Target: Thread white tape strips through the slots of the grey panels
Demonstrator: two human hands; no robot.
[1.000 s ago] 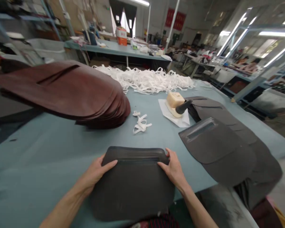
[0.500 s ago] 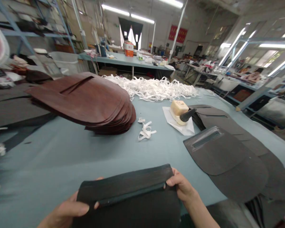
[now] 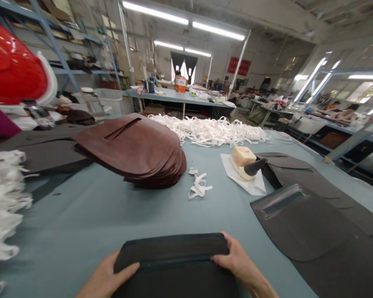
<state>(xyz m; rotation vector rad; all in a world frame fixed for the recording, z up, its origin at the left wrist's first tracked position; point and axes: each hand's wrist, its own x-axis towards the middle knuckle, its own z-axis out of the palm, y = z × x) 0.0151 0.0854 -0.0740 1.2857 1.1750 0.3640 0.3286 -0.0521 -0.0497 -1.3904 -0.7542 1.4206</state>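
Note:
Low in the head view, a black leather panel (image 3: pixel 177 277) with a long slot near its far edge is held between my hands. My left hand (image 3: pixel 108 273) grips its left side, thumb on top beside the slot's end. On the opposite side my right hand (image 3: pixel 236 260) pinches the right edge, its thumb by the slot's other end. The fingers beneath the panel are hidden. To the right lie overlapping dark leather panels (image 3: pixel 313 231), the topmost with a similar slot. A stack of brown leather panels (image 3: pixel 136 145) stands on the left, beyond my hands.
The blue-green table (image 3: pixel 81 231) carries a cream container with a black-handled tool (image 3: pixel 245 161) on white paper. White strips (image 3: pixel 200 186) lie mid-table, with a long heap (image 3: pixel 214 130) behind and another pile (image 3: pixel 6 203) at left. A red object (image 3: pixel 15 66) stands at upper left.
My view has tilted up and swung left, so the table things sit lower and farther right. The panel stays in both hands and lies flatter; its slot looks narrower, and fingertips no longer show through it.

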